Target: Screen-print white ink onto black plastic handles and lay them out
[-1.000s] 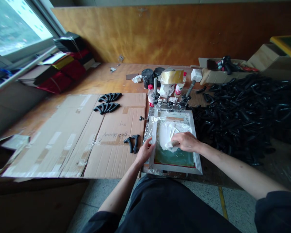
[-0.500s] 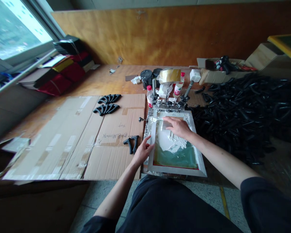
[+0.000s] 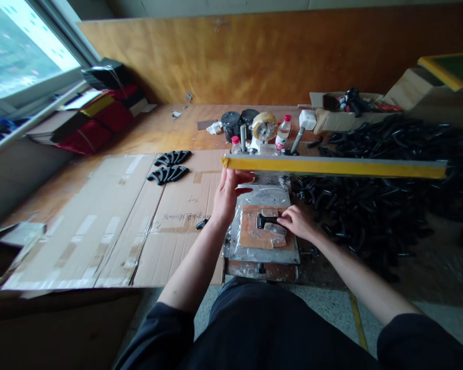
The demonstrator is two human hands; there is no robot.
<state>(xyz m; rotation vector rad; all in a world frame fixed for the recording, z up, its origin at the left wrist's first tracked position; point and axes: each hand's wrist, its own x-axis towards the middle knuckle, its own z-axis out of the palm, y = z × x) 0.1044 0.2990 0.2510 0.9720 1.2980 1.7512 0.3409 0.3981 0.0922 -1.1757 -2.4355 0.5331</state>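
Note:
My left hand (image 3: 228, 194) is raised, its fingers against the left end of a screen-printing frame (image 3: 335, 166), which is tilted up and seen edge-on with yellow along its edge. Below it, my right hand (image 3: 298, 222) pinches one end of a black plastic handle piece (image 3: 269, 221). That piece rests on an orange-brown board (image 3: 250, 237) fixed on a metal base plate (image 3: 268, 255). Left of my forearm, another black handle piece (image 3: 201, 224) shows on the cardboard (image 3: 177, 257), partly hidden. The screen's printing face is out of sight.
Two rows of black handle pieces (image 3: 168, 174) lie farther back on the cardboard. A large heap of black pieces (image 3: 370, 205) covers the right side. Behind the frame stand a tape roll (image 3: 264, 126), a red-capped bottle (image 3: 283, 133) and dark tubs (image 3: 230, 126).
The frame has swung up from lying flat, with my left hand raised at its edge. My right hand has left the white paste on the screen and now holds a black piece on the base.

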